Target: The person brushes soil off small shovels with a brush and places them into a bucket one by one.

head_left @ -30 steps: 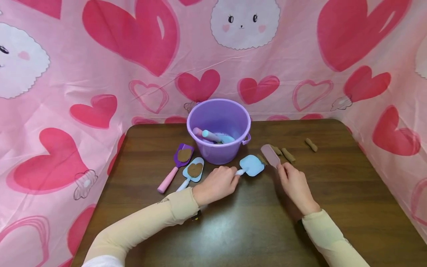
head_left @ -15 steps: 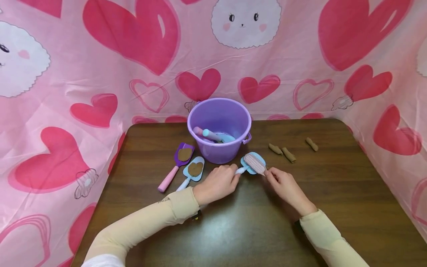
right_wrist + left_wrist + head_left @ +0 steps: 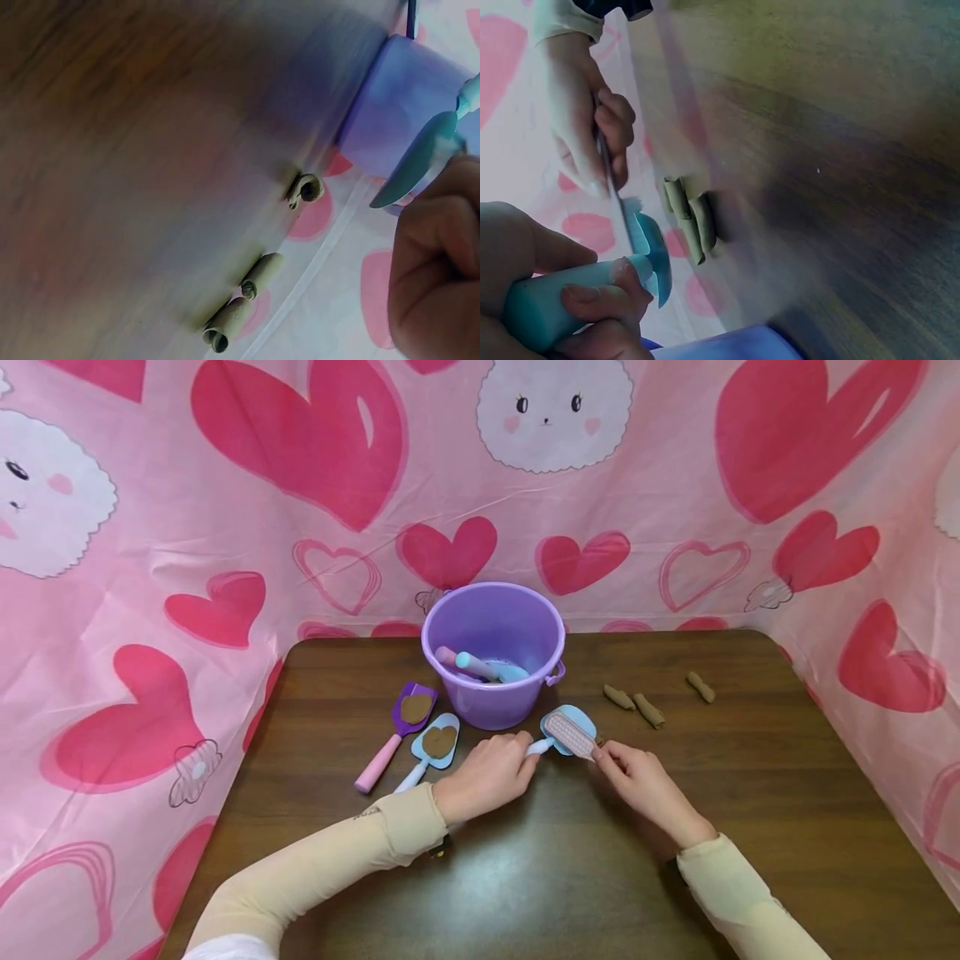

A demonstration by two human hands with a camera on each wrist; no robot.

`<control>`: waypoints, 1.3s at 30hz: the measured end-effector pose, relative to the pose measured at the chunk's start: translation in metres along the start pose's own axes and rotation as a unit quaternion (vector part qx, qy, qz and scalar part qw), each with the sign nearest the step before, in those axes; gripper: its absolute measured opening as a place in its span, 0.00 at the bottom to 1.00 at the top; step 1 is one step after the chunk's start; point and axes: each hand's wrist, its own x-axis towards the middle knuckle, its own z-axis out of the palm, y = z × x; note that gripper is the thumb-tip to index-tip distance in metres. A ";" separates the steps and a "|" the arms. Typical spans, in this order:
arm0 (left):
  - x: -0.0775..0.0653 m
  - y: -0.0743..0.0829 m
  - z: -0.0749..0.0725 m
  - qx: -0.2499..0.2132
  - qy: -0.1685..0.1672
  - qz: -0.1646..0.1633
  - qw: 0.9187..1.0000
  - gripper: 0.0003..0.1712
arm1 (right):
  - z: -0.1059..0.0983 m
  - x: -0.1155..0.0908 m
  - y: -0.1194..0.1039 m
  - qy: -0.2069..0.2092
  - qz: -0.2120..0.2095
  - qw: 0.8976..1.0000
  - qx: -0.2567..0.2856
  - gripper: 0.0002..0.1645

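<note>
My left hand grips the handle of a light blue toy shovel, also seen in the left wrist view, where fingers curl round the thick handle. A pale pink paddle with a bumpy face lies over the shovel's blade. My right hand pinches the paddle's near end; its curled fingers show in the right wrist view. A small brown bit shows at the blade's right edge. Behind lie rolled brown clay-like pieces. Whatever lies between paddle and blade is hidden.
A purple bucket stands behind my left hand, with pink and blue handled tools inside. To its left, a purple scoop and a blue scoop each bear a brown flattened piece. A heart-patterned cloth surrounds the wooden table.
My right hand has shifted left from beside the rolled pieces, bringing the paddle over the shovel blade and turning its bumpy face up. My left hand has stayed nearly still.
</note>
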 end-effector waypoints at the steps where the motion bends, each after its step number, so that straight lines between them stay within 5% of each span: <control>1: 0.000 0.000 0.000 -0.003 -0.001 0.000 1.000 0.11 | 0.000 0.000 0.001 0.002 0.002 1.000 -0.005 0.18; 9: -0.001 0.000 -0.001 -0.019 -0.010 0.001 1.000 0.10 | -0.007 0.001 0.004 0.052 0.060 0.996 -0.032 0.22; 18: -0.001 -0.001 0.001 -0.007 0.001 0.006 1.000 0.09 | -0.002 0.000 -0.002 -0.009 -0.001 1.000 0.016 0.17; 29: -0.002 -0.003 0.002 -0.023 -0.014 -0.010 1.000 0.09 | -0.012 -0.003 0.006 0.057 0.074 0.995 -0.021 0.21; 39: 0.000 -0.009 0.001 -0.086 -0.022 -0.062 0.994 0.11 | -0.024 -0.005 0.002 0.135 0.079 0.988 -0.007 0.19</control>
